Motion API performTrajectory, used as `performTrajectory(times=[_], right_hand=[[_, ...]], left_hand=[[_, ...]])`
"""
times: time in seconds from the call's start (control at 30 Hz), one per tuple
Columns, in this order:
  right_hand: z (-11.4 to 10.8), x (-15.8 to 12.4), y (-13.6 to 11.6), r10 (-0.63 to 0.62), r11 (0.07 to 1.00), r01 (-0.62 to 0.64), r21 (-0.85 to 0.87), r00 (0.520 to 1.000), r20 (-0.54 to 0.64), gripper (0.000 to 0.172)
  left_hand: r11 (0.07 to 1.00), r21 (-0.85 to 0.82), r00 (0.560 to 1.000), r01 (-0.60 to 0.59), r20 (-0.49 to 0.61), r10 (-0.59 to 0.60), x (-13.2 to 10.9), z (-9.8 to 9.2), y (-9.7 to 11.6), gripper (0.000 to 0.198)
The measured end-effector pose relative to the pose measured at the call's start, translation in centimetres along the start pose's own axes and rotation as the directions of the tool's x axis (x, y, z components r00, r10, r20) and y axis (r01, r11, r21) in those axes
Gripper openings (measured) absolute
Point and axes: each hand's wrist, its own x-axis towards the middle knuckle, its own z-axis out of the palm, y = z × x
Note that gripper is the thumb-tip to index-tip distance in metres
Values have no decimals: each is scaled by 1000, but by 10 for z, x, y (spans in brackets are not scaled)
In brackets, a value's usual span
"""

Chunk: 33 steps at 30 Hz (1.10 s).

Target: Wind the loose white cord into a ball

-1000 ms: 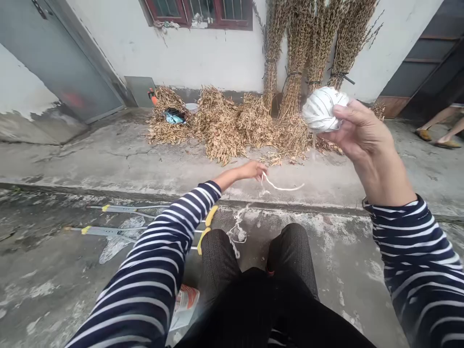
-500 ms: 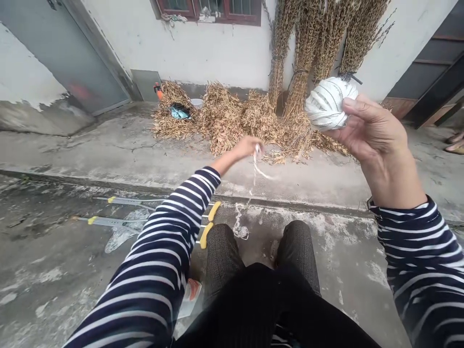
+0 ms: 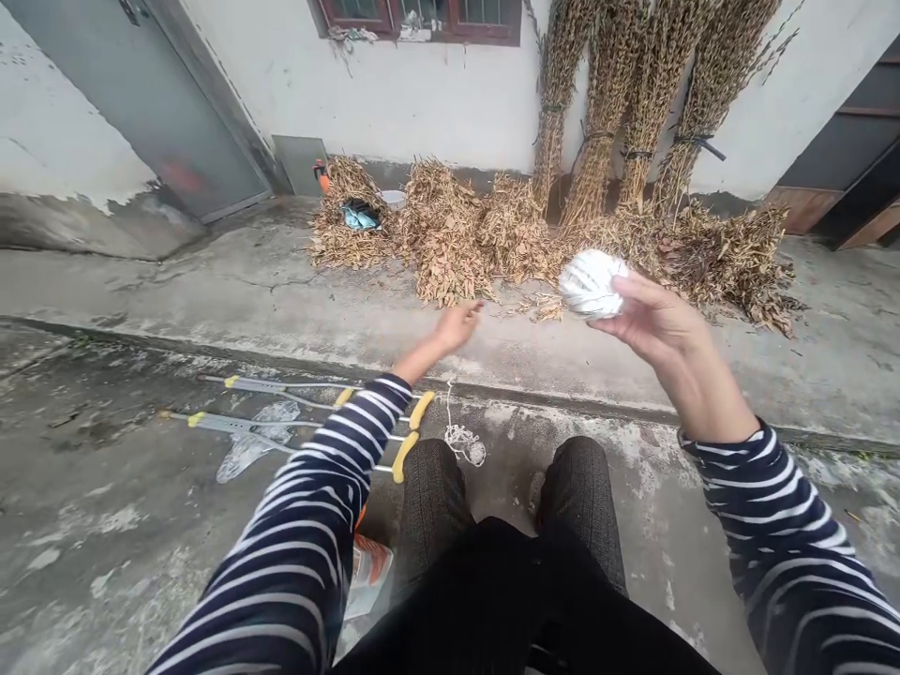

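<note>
My right hand [image 3: 665, 323] grips a ball of white cloth strip [image 3: 592, 284] between thumb and fingers, out in front of me at the right. To its left, my left hand [image 3: 456, 330] is stretched forward, slightly blurred, with its forefinger extended and no cord visible in it. Below that hand, a loose white cord [image 3: 464, 442] lies in a small tangle on the ground near my left knee, one strand of it running up toward the concrete step.
Crutches with yellow grips [image 3: 408, 455] lie on the ground at left. Heaps of dried leaves [image 3: 450, 225] line the wall. Tied bundles of dry stalks [image 3: 597, 103] lean against it. A raised concrete ledge [image 3: 281, 300] crosses ahead.
The white cord has left my left hand and dropped toward the ground. My right hand has come lower and leftward with the ball; my left hand has moved slightly down and left.
</note>
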Motion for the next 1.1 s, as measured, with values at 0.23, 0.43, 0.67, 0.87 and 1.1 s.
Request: performTrajectory(times=[0.23, 0.43, 0.67, 0.87, 1.1], right_hand=[[14, 13, 63, 107, 992, -109, 70, 994, 25, 41], [3, 17, 79, 138, 987, -138, 77, 990, 8, 38], [-18, 16, 94, 222, 963, -226, 146, 974, 43, 41], [-25, 1, 104, 162, 969, -191, 156, 970, 180, 59], [-22, -1, 99, 203, 977, -213, 20, 953, 223, 58]], left_hand=[[929, -350, 990, -121, 27, 139, -76, 120, 3, 39], [899, -436, 999, 40, 8, -41, -101, 105, -28, 28], [906, -406, 980, 119, 196, -41, -79, 19, -40, 36], [710, -682, 952, 177, 303, 53, -35, 6, -41, 42], [881, -236, 581, 409, 812, -52, -45, 63, -58, 44]])
